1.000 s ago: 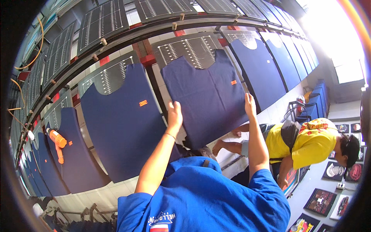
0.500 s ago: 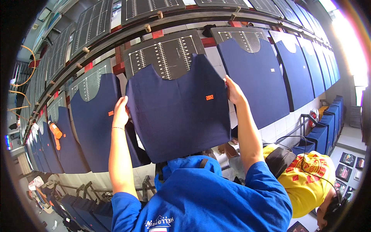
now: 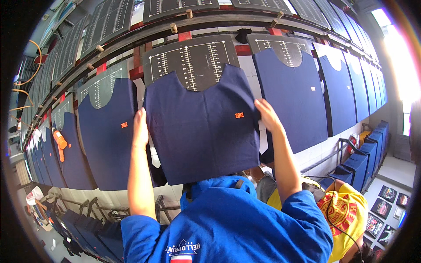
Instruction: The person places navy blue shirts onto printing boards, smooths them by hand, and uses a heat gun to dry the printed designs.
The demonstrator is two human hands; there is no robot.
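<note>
A navy fabric garment panel with a curved neckline and a small orange print lies over a dark board marked with white scales. My left hand is at the panel's left edge, its fingers close together on the cloth. On the opposite edge, my right hand grips the fabric with bent fingers. The fingertips are partly hidden by the cloth's edges. The upper part of the board shows above the neckline.
Similar navy panels cover neighbouring boards, including one on the left and one on the right. An orange heat gun rests farther left. A rail runs behind the boards. A person in a yellow shirt bends at lower right.
The panel's upper part looks flatter against the board, and my right hand sits slightly lower on its edge. The person in yellow has shifted lower and leftward in view.
</note>
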